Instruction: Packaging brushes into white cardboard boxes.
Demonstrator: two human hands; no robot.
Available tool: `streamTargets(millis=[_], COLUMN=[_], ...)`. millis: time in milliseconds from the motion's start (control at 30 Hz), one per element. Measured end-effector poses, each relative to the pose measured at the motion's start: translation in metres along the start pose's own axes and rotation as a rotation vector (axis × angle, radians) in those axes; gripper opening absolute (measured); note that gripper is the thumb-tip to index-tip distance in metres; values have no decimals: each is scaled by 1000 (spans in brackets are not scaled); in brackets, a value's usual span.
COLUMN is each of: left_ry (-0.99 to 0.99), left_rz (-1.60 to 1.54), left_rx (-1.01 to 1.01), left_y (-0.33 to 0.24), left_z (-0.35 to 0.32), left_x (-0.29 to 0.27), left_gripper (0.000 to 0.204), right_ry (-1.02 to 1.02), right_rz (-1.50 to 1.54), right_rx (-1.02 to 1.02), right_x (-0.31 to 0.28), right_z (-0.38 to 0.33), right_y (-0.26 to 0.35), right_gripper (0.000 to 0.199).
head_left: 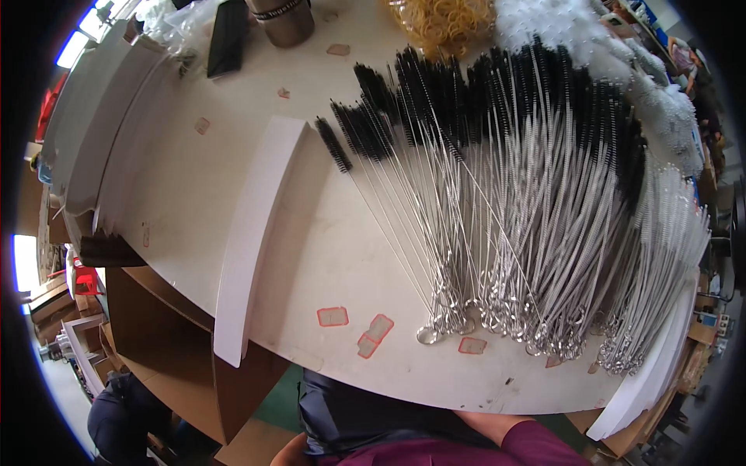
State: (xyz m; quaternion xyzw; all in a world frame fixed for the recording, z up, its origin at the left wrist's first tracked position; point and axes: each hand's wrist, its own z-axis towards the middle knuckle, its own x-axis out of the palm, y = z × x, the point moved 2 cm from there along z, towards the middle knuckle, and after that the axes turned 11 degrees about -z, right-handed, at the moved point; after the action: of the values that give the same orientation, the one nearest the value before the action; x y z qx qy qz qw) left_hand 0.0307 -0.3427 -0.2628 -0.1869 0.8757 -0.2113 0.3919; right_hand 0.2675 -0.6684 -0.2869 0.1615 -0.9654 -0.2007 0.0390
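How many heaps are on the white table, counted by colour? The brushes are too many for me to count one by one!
Heap of black-bristled wire brushes: 1
Heap of white fluffy-bristled wire brushes: 1
Heap of yellow rubber bands: 1
Total: 3 heaps

Single head view, worn high, looking steeply down over white table [311,256]; close range; fisheye bends edges; near table rim toward lower frame.
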Motion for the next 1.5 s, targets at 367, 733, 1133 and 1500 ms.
streamTargets(millis=[367, 733, 1133, 1500], left_ry=[220, 351, 382, 186], left_rz=[-62, -107, -59, 113], left_rx=[-33, -48, -62, -43], left_y=[-1, -2, 30, 65], left_z=[-14, -33, 5, 93], left_x=[-15, -8, -34, -140], left_gripper=[25, 24, 24, 24], right_ry=[84, 98, -21, -373], right_rz=[95, 131, 130, 45], right_rx=[37, 88, 101, 74], right_x=[21, 48, 6, -103], right_z=[-9, -24, -17, -9], right_y=[7, 15, 20, 33], right_gripper=[58, 57, 56, 55])
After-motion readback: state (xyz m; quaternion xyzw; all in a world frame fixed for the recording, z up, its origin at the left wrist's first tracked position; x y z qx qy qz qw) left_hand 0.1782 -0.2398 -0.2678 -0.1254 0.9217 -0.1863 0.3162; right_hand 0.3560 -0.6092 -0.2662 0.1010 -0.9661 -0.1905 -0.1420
